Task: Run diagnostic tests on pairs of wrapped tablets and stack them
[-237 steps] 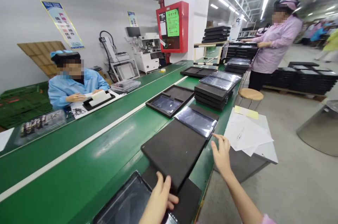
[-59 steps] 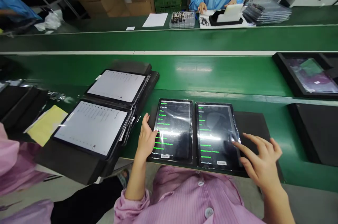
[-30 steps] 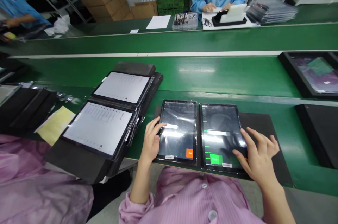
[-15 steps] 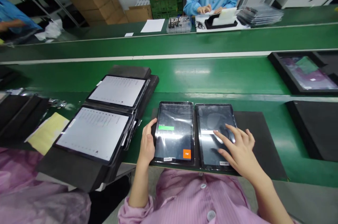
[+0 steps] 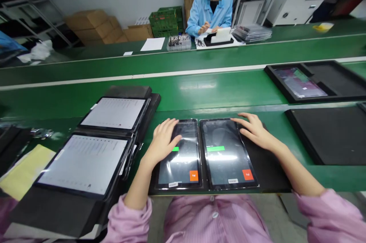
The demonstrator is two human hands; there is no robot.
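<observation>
Two tablets lie side by side on a dark mat (image 5: pixel 268 170) at the bench's front edge. Each dark screen carries a green bar and an orange-red "Fail" box. My left hand (image 5: pixel 162 140) rests over the upper left part of the left tablet (image 5: pixel 183 163), fingers stretched out and hiding part of its bar. At the upper right corner of the right tablet (image 5: pixel 225 163), my right hand (image 5: pixel 256 131) has its fingers spread, the index fingertip at the top edge. Neither hand grips anything.
Two tablets with white screens (image 5: pixel 85 163) lie on dark foam at the left, near a yellow sheet (image 5: pixel 27 170). Black foam trays (image 5: pixel 328 132) stand at the right, one holding a tablet. Across the green bench, a person in blue (image 5: pixel 211 14) works.
My left hand has moved from the left tablet's side onto its upper part. My right hand has shifted up to the right tablet's top corner. That tablet now shows a green bar and "Fail" box.
</observation>
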